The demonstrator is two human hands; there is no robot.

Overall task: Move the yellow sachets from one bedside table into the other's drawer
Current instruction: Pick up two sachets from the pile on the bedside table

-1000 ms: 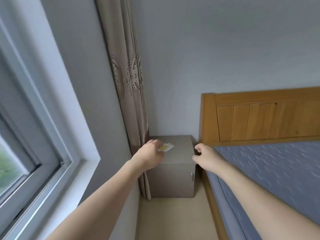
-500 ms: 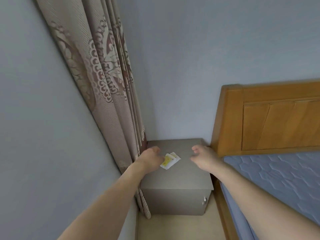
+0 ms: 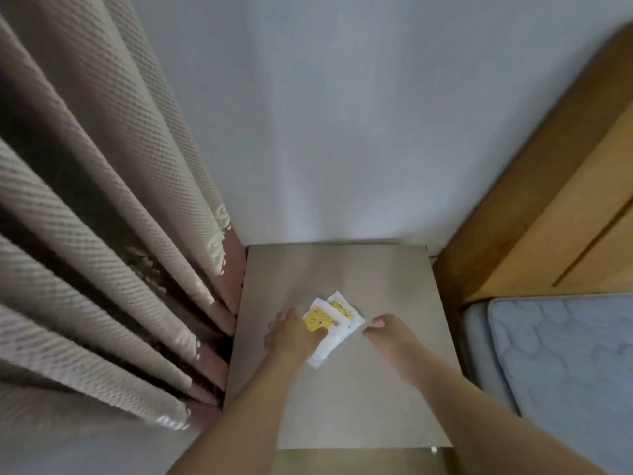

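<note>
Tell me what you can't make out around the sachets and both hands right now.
Head view only:
- The sachets: their near left part lies under the left hand, so the count is uncertain; print too small to read.
- Left hand's fingertips: hidden under its own back, so the grip is unclear.
- Right hand: blurred; contact with the sachets is unclear.
- Bedside table: front cut off by the bottom edge.
</note>
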